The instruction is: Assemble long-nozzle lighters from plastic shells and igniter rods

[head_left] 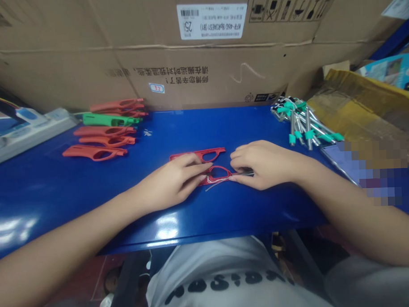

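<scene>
Left hand presses flat on a red handle shell lying crosswise mid-tabletop; right hand pinches a metal rod at its right end.

A glossy blue tabletop catches patches of white glare — behind it, large brown cardboard cartons form the backdrop, one bearing a white barcode label; a blue shelf post rises far right.

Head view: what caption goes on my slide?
Left hand and right hand touch red plastic handle shells on a glossy blue table.
</scene>
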Demonstrator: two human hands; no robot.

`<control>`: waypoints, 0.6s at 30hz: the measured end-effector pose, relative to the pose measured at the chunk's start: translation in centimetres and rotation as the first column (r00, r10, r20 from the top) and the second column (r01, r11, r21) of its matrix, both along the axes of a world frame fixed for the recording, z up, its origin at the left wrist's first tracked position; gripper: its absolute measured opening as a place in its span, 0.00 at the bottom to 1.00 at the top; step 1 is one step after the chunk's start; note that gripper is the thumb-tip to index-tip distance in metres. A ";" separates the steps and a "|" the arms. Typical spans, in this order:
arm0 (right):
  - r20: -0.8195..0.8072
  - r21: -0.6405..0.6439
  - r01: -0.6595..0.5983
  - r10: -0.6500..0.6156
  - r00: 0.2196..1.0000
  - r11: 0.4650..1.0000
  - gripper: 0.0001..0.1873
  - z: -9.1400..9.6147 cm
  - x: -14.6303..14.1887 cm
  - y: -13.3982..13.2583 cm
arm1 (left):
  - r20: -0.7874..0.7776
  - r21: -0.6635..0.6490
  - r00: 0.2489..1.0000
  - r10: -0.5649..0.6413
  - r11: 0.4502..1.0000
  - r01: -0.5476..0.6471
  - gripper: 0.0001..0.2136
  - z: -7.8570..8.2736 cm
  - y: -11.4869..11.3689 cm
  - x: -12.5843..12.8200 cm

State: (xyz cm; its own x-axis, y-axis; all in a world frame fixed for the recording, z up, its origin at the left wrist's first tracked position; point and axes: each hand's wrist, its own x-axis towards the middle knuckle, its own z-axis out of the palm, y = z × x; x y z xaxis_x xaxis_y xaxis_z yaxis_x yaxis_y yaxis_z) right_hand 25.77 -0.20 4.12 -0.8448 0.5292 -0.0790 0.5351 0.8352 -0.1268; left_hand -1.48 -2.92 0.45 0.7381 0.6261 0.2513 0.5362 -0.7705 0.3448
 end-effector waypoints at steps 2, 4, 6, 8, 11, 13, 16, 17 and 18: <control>0.000 0.000 0.012 -0.012 1.000 1.000 0.17 0.0 0.1 0.0 | -0.041 0.042 0.999 0.012 0.999 -0.010 0.18 0.7 -0.1 -0.3; 0.001 -0.011 0.020 -0.020 1.000 1.000 0.17 0.1 0.2 0.1 | -0.074 0.071 0.997 0.009 0.997 -0.004 0.17 1.3 -0.2 -0.5; -0.001 -0.023 0.028 -0.028 1.000 0.999 0.17 0.1 0.3 0.2 | -0.094 0.089 0.995 -0.014 0.996 0.022 0.18 1.7 -0.2 -0.6; -0.004 -0.030 0.040 -0.040 0.999 0.999 0.15 0.1 0.4 0.4 | -0.111 0.110 0.993 -0.033 0.993 0.045 0.18 1.9 -0.1 -0.7; -0.015 -0.033 0.053 -0.054 0.998 0.998 0.14 0.1 0.5 0.5 | -0.125 0.131 0.991 -0.040 0.990 0.057 0.18 1.8 0.0 -0.9; -0.042 -0.022 0.045 -0.046 0.998 0.999 0.12 0.1 0.6 0.4 | -0.120 0.129 0.992 -0.048 0.990 0.064 0.17 1.7 0.0 -0.9; -0.134 -0.030 0.022 -0.026 0.991 0.999 0.08 0.0 0.5 0.1 | -0.111 0.114 0.991 -0.070 0.990 0.083 0.15 1.6 -0.1 -0.9; -0.168 -0.050 0.012 -0.021 0.986 0.999 0.08 0.0 0.4 0.0 | -0.108 0.109 0.991 -0.077 0.990 0.088 0.14 1.5 -0.1 -0.9; -0.193 -0.081 -0.001 -0.015 0.981 0.997 0.07 -0.1 0.3 -0.1 | -0.107 0.105 0.991 -0.082 0.990 0.093 0.13 1.5 -0.1 -0.9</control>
